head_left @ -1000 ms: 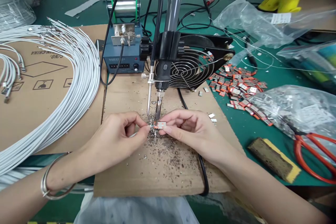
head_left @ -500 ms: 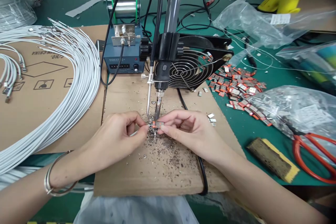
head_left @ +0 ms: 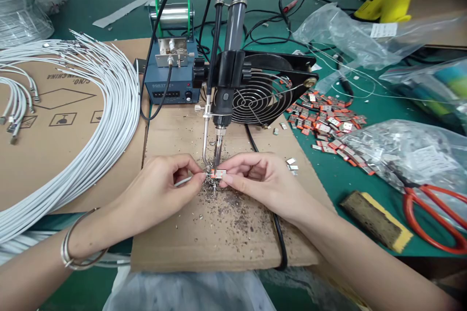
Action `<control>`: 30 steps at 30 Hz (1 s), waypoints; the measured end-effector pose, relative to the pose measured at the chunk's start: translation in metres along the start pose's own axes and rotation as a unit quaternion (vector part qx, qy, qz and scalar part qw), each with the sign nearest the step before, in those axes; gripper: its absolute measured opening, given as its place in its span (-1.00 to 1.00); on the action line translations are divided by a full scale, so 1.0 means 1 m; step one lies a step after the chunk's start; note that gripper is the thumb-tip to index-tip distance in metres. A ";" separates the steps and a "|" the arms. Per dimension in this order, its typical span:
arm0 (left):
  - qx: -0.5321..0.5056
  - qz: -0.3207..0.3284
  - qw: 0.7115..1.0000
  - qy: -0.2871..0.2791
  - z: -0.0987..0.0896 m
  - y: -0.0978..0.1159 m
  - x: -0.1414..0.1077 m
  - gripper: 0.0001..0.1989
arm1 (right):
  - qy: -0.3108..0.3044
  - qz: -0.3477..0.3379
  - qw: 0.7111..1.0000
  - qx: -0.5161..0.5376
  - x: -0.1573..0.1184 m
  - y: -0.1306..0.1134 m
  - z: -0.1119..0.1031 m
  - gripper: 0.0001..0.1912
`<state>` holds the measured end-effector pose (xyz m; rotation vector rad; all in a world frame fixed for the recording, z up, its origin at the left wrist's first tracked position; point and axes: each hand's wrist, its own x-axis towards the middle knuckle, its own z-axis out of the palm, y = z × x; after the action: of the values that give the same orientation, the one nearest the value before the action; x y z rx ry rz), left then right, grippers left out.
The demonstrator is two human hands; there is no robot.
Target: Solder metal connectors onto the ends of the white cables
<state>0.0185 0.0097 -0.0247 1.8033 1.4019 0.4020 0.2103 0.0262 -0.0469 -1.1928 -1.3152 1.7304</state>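
Between thumb and forefinger, my left hand point(head_left: 173, 182) pinches the end of a white cable point(head_left: 183, 181). Opposite it, my right hand point(head_left: 259, 177) is closed on a small orange and silver USB connector point(head_left: 220, 174). The cable end and the connector meet under the tip of a soldering iron point(head_left: 218, 150), which is clamped upright. A thin metal solder feed tube point(head_left: 206, 141) comes down just left of the iron. Whether the tip touches the joint is hard to make out. Solder crumbs point(head_left: 213, 189) lie on the cardboard beneath my fingers.
A bundle of white cables point(head_left: 124, 107) curves along the left. Behind stand the blue solder feeder point(head_left: 171, 82) with its spool point(head_left: 173, 14) and a black fan point(head_left: 255, 99). To the right lie loose USB connectors point(head_left: 328, 116), a sponge point(head_left: 375, 221) and red-handled scissors point(head_left: 434, 214).
The connector's face now looks brighter, with its orange parts showing more. Both hands stay nearly in place; the view has shifted slightly.
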 end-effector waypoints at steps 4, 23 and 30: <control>-0.004 0.007 1.000 0.012 0.002 0.000 0.000 -0.82 | -0.001 0.001 1.000 -0.002 -0.002 -0.001 0.000 -0.92; -0.010 0.001 1.000 0.013 0.004 -0.002 -0.001 -0.82 | -0.002 0.017 1.000 0.010 -0.003 -0.001 0.000 -0.91; -0.034 -0.008 0.999 0.016 0.004 -0.002 -0.001 -0.82 | -0.011 0.019 0.999 0.024 -0.003 -0.002 -0.002 -0.93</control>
<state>0.0198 0.0069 -0.0287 1.7365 1.4059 0.4665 0.2132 0.0249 -0.0443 -1.1822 -1.2638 1.7973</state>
